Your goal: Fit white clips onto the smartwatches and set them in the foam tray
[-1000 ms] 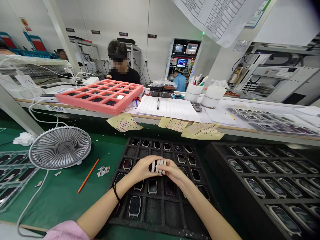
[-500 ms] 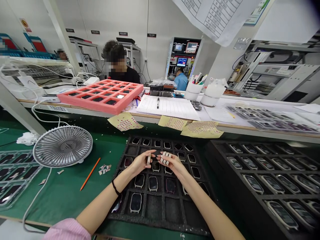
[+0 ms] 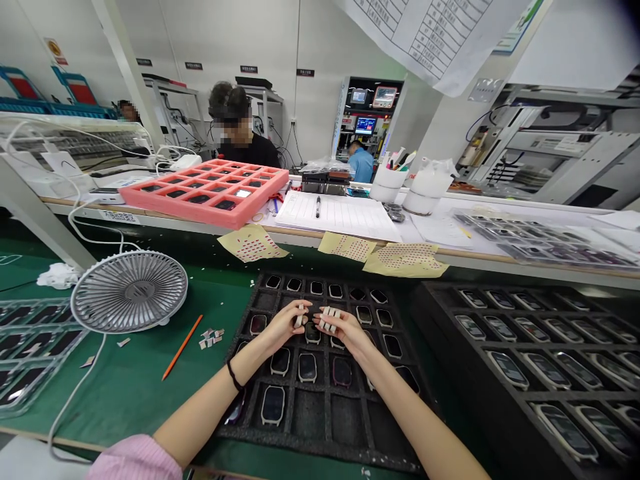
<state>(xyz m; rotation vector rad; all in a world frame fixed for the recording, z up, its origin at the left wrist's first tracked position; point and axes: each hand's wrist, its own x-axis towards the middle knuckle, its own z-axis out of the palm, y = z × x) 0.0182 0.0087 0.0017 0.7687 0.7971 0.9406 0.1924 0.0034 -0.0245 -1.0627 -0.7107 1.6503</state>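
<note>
Above a black foam tray [image 3: 311, 447] of square smartwatch cases, my two hands are close together. My left hand [image 3: 284, 325] is closed, pinching one pale watch case [image 3: 299, 317] seen edge-on. In my right hand [image 3: 350, 328], several pale watch cases [image 3: 329, 318] stand side by side on edge, gripped between the fingers. A small gap separates the two hands. Below them, a watch case [image 3: 307, 367] with a dark screen lies in its compartment. My hands and forearms hide part of the tray.
Another foam tray [image 3: 477, 380] of watch cases stands at the right. To the left are a grey fan [image 3: 137, 293], an orange pencil [image 3: 183, 348] and paper scraps [image 3: 211, 339]. A pink foam tray [image 3: 200, 213] sits on the shelf; a person [image 3: 250, 150] is behind it.
The view has shifted slightly. Both hands stay almost in place, with small finger movements around the watch cases they hold.
</note>
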